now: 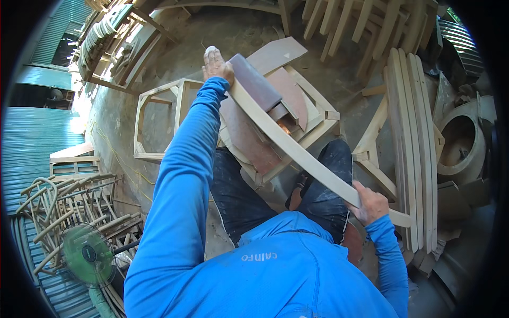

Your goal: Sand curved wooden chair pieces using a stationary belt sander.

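A long, curved wooden slat (297, 151) runs diagonally across in front of me. At its far left end is my left hand (216, 66), closed against the wood with whitish dust on the fingertips. Toward the near right end, my right hand (371, 202) wraps round the slat, and a short tip sticks out past it. The slat's far part lies along the side of a block-shaped, purple-grey abrasive belt (254, 82), apparently a sander. A metal roller part (279, 112) with an orange glow shows beside it. Whether slat and belt touch, I cannot tell.
The sander sits among reddish boards (289, 87) on a wooden frame (318, 127) before my knees. Several curved slats (411, 148) lean at the right, by a round metal housing (458, 138). A green fan (87, 254) and piled wooden parts (63, 206) stand left.
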Demonstrator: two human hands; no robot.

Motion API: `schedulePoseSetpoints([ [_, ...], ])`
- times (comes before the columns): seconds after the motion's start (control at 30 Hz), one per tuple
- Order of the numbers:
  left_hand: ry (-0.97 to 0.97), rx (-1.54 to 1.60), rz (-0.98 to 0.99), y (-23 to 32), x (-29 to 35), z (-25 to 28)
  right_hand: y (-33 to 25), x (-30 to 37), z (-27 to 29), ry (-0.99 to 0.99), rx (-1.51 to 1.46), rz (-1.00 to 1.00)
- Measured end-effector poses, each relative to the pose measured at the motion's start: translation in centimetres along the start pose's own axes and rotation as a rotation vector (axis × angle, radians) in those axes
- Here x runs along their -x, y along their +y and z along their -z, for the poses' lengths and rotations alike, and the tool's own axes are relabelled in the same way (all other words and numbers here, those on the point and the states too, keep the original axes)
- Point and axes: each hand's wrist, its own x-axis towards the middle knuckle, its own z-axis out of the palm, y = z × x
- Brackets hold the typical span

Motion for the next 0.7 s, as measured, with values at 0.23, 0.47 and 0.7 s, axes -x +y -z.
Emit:
schedulePoseSetpoints([
  [0.23, 0.000, -0.008, -0.019, 8.2, 12.6, -0.8, 3.7, 8.3, 0.8, -0.063, -0.054, 0.192],
  [0.47, -0.055, 0.079, 0.016, 13.1, 19.1, 1.6, 3.6, 10.3, 1.2, -0.153, -0.062, 0.194],
  [0.7, 0.000, 0.040, 0.000, 6.5, 8.6, -0.2, -0.4, 0.3, 0.6, -0.178, -0.010, 0.206],
])
